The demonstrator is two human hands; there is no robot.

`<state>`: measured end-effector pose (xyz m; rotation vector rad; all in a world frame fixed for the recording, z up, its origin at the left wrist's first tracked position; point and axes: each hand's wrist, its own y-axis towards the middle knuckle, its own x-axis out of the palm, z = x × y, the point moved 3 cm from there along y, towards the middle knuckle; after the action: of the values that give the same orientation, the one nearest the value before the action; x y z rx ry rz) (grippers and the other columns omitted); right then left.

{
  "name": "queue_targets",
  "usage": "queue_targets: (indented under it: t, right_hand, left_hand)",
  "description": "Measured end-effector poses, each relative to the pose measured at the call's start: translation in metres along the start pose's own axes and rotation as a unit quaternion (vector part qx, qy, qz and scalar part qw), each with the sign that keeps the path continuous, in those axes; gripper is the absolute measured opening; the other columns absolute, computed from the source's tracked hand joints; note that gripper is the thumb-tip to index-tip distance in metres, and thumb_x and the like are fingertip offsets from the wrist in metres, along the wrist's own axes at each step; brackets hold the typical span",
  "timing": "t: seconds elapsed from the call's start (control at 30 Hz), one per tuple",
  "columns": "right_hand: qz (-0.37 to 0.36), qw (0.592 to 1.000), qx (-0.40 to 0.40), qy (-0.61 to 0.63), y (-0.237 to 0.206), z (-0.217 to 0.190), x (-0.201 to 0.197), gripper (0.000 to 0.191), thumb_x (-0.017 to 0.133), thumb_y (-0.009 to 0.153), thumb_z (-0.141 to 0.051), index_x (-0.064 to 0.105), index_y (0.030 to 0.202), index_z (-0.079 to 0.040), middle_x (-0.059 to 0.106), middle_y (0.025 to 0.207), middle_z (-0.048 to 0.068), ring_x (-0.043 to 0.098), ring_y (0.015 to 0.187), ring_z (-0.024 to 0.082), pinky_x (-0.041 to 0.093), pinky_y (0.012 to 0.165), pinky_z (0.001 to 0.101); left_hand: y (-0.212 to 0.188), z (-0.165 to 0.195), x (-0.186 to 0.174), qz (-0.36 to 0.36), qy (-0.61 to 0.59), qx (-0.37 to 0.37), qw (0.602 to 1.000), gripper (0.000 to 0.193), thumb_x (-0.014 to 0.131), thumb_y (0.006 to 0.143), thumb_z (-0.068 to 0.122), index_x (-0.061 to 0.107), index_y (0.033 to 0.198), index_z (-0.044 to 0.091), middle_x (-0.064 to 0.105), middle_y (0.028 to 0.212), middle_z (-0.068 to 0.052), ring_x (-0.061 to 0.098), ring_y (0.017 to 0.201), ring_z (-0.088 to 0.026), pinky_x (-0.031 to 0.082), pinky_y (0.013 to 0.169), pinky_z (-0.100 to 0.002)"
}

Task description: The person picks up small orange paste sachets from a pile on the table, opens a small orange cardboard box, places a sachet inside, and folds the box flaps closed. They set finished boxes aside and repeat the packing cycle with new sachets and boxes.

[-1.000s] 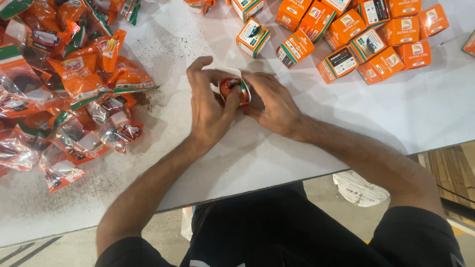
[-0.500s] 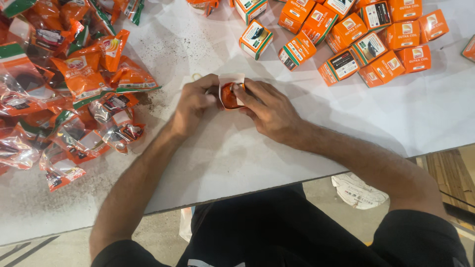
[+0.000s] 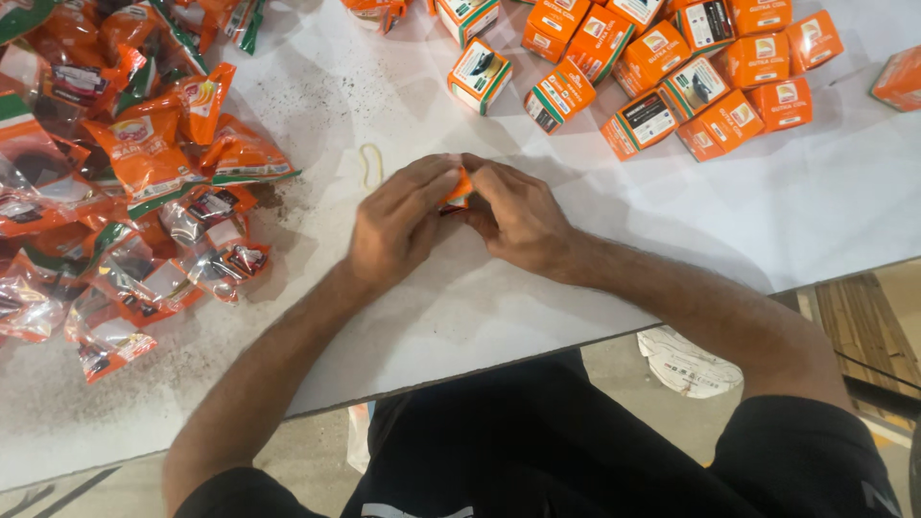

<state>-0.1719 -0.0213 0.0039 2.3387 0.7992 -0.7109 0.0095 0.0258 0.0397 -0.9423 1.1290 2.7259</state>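
Observation:
My left hand [image 3: 395, 225] and my right hand [image 3: 518, 213] meet over the white table [image 3: 815, 211], both closed around one small orange packet [image 3: 458, 191]. Only an orange sliver of the packet shows between the fingers; the rest is hidden. A pale rubber band [image 3: 371, 164] lies on the table just beyond my left hand.
A heap of orange and clear plastic pouches [image 3: 125, 182] covers the table's left side. Several small orange boxes [image 3: 672, 77] stand in a cluster at the far right, and one orange box [image 3: 479, 75] sits apart nearer the middle. The table's front edge [image 3: 537, 350] runs diagonally above my lap.
Both hands have closed more tightly over the orange packet, hiding most of it. The rubber band now lies uncovered beside my left hand.

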Motion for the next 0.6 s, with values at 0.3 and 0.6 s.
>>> queue_targets:
  t: [0.3,0.6]
  right_hand:
    - [0.012,1.000,-0.010,0.020,-0.003,0.006,0.006,0.050,0.079,0.085,0.002,0.042,0.117,-0.006,0.066,0.128,0.019,0.071,0.109,0.039,0.060,0.086,0.0446]
    - [0.018,0.999,-0.025,0.012,-0.003,0.007,0.006,0.066,0.080,0.083,0.001,0.043,0.137,-0.004,0.064,0.131,0.020,0.066,0.117,0.040,0.057,0.095,0.0450]
  left_hand:
    - [-0.019,-0.018,0.008,-0.034,0.009,-0.026,0.999,0.020,0.080,0.092,0.001,0.068,0.108,0.003,0.068,0.134,-0.014,0.067,0.131,-0.033,0.060,0.105,-0.041]
    - [-0.030,-0.012,0.005,-0.108,0.120,0.047,0.986,0.034,0.083,0.089,0.015,0.067,0.116,0.002,0.052,0.151,-0.025,0.047,0.145,-0.043,0.042,0.121,-0.057]
